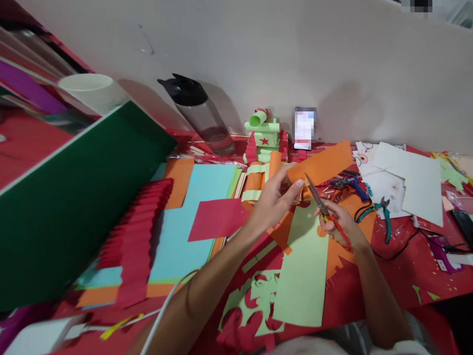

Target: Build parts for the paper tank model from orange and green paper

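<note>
My left hand pinches the left end of an orange paper strip, which is held up above the table and slants to the upper right. In my right hand is a pair of scissors with red-orange handles. Their blade tips point up and left, touching or just in front of the strip's lower edge near my left thumb. Below the hands lies a long light green paper sheet. Behind my left hand, partly covered by it, sits an orange and green rolled-paper piece.
A green and red paper model stands against the wall beside a propped phone. Pliers and a blue glue gun lie right. Left are blue sheets, pleated red paper, a dark green board and a bottle.
</note>
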### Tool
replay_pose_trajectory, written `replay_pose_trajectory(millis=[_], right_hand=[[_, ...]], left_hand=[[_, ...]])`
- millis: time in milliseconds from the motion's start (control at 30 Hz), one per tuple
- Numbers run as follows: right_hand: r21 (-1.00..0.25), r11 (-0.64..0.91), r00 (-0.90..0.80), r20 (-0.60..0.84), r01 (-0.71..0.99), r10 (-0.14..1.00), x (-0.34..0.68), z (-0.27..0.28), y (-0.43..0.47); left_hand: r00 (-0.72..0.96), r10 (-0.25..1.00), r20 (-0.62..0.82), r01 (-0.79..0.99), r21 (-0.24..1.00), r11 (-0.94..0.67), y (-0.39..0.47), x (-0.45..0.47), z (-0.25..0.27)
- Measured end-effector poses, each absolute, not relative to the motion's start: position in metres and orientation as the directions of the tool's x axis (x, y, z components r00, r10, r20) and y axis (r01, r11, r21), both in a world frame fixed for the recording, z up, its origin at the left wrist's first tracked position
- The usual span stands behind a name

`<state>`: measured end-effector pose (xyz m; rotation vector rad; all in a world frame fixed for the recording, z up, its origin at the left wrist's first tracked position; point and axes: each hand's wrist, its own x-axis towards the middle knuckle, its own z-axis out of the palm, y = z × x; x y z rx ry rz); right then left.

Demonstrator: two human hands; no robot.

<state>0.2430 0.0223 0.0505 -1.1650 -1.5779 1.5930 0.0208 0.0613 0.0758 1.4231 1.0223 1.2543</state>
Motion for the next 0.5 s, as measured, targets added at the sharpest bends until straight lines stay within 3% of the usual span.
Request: replay_pose_trajectory(millis=[500], right_hand=[[-0.963, -0.145, -0.441, -0.234, 0.225, 0.866, 0.2456, 0.0498, 0.024]], left_hand=[[0.296, 0.952, 0.082, -0.001, 0.996, -0.085, 0.0635, 0.0127, 0.0866]])
